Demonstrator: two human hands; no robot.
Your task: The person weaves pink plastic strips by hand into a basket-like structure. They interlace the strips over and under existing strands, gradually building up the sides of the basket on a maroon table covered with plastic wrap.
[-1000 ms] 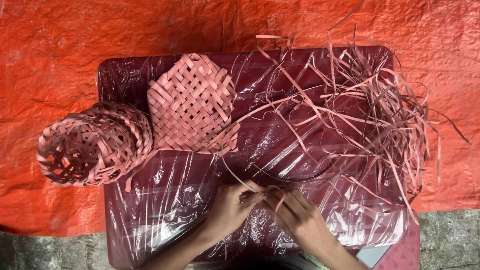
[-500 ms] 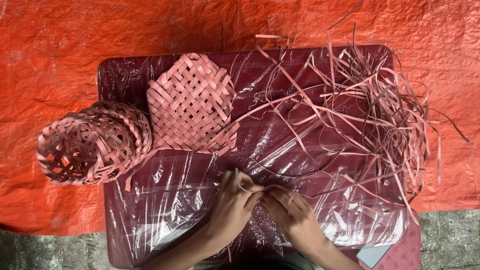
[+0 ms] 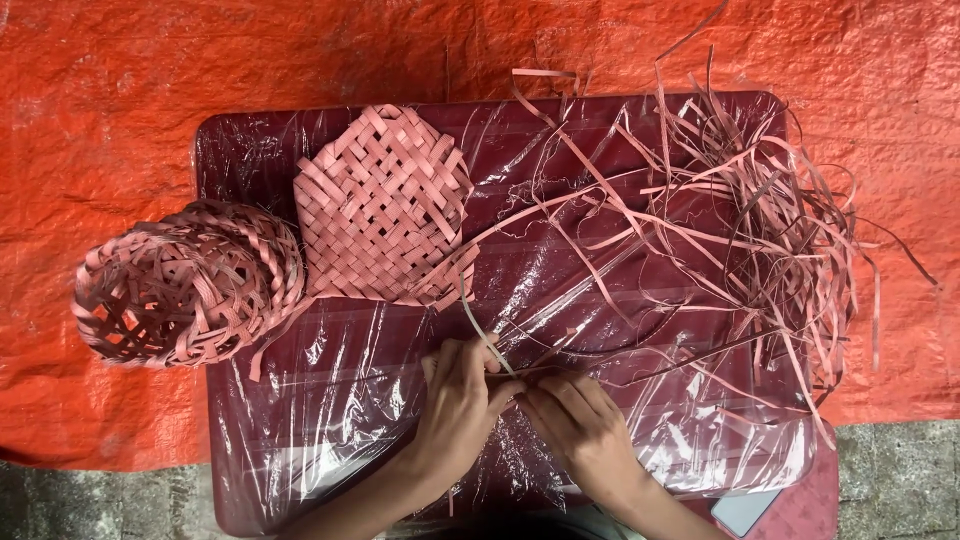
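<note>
The left hand [image 3: 462, 400] and right hand [image 3: 578, 425] are meeting fingertip to fingertip at the near middle of the table [image 3: 250, 150], both pinching thin pink strips [image 3: 487, 345] where these are crossing. One strip is running up from the pinch toward the flat woven mat [image 3: 385, 205], which is lying at the far left of the table. A round basket [image 3: 185, 285] is leaning over the left edge, just beside the mat, and a loose strip pile [image 3: 760, 230] is sprawling across the right side.
</note>
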